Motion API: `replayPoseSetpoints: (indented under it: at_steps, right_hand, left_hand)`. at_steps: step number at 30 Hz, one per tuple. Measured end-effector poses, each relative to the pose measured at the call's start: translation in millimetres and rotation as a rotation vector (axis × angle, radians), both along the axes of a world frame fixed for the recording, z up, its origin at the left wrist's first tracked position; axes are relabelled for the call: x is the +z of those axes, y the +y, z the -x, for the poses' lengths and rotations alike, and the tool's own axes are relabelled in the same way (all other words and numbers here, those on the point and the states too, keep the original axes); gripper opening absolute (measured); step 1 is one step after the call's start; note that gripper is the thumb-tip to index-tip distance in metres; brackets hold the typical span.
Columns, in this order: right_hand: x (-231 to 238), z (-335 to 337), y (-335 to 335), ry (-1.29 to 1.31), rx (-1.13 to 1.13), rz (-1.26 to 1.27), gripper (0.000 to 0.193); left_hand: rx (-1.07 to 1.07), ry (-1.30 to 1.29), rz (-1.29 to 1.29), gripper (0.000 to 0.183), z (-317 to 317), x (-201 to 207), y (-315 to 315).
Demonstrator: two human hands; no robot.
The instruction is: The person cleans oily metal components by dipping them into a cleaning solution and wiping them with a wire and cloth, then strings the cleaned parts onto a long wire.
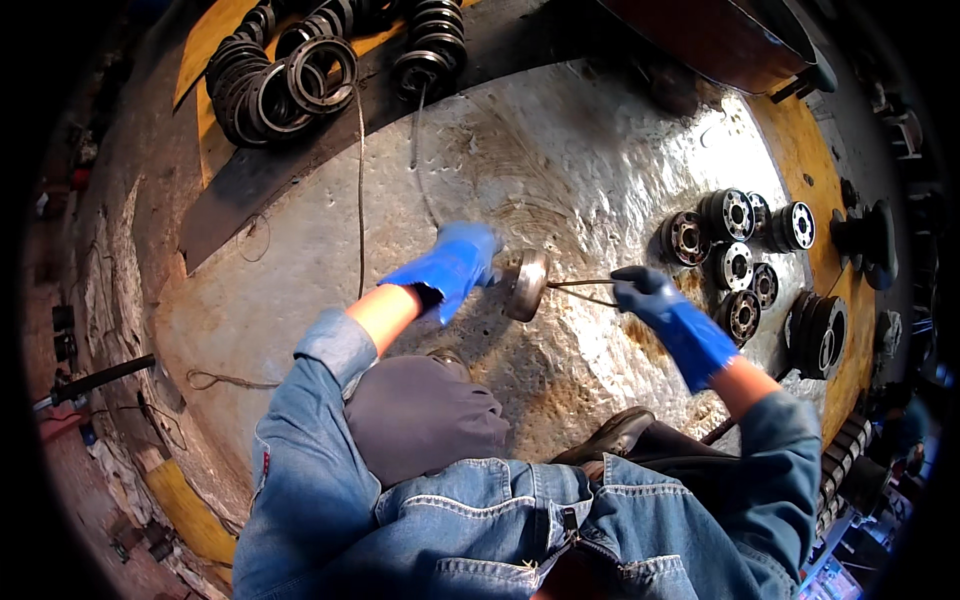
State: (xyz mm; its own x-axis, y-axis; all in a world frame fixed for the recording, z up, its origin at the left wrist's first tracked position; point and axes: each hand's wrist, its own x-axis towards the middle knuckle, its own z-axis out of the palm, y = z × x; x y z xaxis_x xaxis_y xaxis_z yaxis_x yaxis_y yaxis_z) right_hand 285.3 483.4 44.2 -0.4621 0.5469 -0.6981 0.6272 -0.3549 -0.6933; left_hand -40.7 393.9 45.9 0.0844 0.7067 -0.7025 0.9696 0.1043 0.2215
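Observation:
A round metal part with a shiny curved rim point(530, 286) stands on its edge on the worn metal floor sheet in front of me. From its right side runs a dark looped cord or wire point(580, 284). My right hand point(652, 298), in a blue glove with a darkened palm and fingers, is closed on the far end of that loop. My left hand point(450, 262), also blue-gloved, is just left of the metal part. Motion smears its fingers, and I cannot tell whether they touch the part.
Several round metal wheel parts point(736, 265) lie grouped at the right. Far left are rows of stacked metal rings point(322, 75), with another stack point(430, 50) beside them. A thin rope point(361, 200) crosses the sheet. A large dark curved vessel point(720, 40) stands at the far right.

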Motion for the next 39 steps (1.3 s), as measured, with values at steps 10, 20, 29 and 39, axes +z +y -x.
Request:
replayPoseSetpoints:
  at_steps: [10, 20, 29, 39]
  right_hand:
    - [275.9, 49.1, -79.9, 0.271, 0.353, -0.060, 0.031]
    - [311.3, 0.0, -58.7, 0.747, 0.519, -0.038, 0.034]
    - [229.6, -30.5, -19.3, 0.468, 0.025, 0.109, 0.044]
    - [-38.3, -78.9, 108.2, -0.525, 0.292, -0.958, 0.065]
  left_hand:
    - [-0.203, -0.826, -0.233, 0.048, -66.1, 149.9, -39.6]
    - [-0.356, -0.416, -0.514, 0.029, -84.6, 274.7, -58.4]
    - [-0.295, -0.202, -0.136, 0.036, -125.7, 206.0, 6.6]
    - [0.039, -0.118, 0.115, 0.043, -67.7, -20.0, 20.0]
